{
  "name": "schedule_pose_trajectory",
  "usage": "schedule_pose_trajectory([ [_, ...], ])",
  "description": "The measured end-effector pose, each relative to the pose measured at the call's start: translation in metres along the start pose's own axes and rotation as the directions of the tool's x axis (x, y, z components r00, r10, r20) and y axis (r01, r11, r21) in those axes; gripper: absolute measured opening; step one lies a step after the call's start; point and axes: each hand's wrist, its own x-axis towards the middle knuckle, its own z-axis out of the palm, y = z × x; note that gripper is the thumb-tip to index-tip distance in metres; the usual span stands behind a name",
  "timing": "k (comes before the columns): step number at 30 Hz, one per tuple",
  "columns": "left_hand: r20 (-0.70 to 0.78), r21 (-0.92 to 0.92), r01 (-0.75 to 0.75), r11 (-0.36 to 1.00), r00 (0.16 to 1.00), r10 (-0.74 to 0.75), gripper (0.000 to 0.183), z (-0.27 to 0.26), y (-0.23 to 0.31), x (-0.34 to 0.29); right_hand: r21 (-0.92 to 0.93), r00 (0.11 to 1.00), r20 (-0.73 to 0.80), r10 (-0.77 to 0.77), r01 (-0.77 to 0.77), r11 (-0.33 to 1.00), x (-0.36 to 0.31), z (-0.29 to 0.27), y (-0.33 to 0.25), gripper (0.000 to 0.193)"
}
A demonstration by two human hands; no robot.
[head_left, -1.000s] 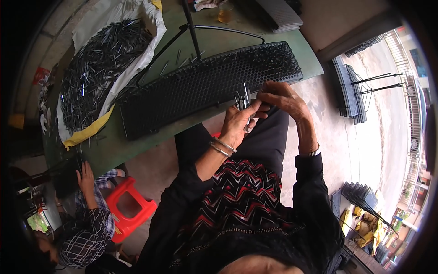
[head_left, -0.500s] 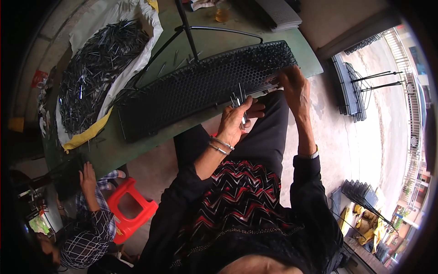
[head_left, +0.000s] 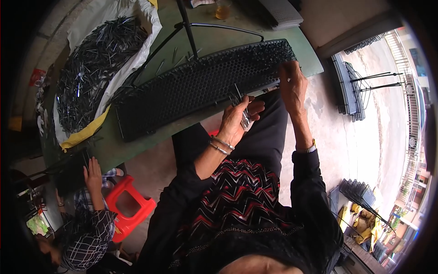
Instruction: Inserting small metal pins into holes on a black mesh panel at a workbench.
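A long black panel (head_left: 182,91), curved and full of small honeycomb-like holes, lies aslant along the table's near edge. Dark bits stand up densely at its right end and thinly along its far edge. My left hand (head_left: 232,122), above my lap just in front of the panel, is closed around a small bundle of thin metal pins (head_left: 247,121); some poke up past the thumb. At the panel's right end is my right hand (head_left: 294,90), its fingers bent together against the near right corner. Whatever those fingertips hold is too small or hidden to make out.
An open white sack (head_left: 153,32) heaped with dark pins (head_left: 91,73) covers the table's left. A black metal stand (head_left: 190,36) rises behind the panel, near loose pins and a glass (head_left: 222,11). At lower left, a co-worker's hand (head_left: 93,176) is beside a red stool (head_left: 148,208).
My right hand has shifted slightly, its fingers coming together at the panel's right end. The pins in my left hand have tilted a little. The co-worker's hand has moved slightly to the right.
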Motion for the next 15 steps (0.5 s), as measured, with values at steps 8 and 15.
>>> schedule_pose_trajectory([
  [8, -0.005, 0.013, 0.018, 1.0, 1.0, -0.018, 0.027, 0.0008, 0.0, -0.0008, 0.084, 0.999, 0.024, 0.033, -0.035, 0.996, -0.0011, -0.0027, -0.0016, 0.006],
  [15, 0.001, 0.043, 0.05, 0.998, 0.999, -0.05, 0.027, -0.0018, 0.0018, -0.0015, 0.082, 0.999, 0.014, 0.039, -0.04, 0.996, -0.0022, -0.0022, -0.0042, 0.006],
])
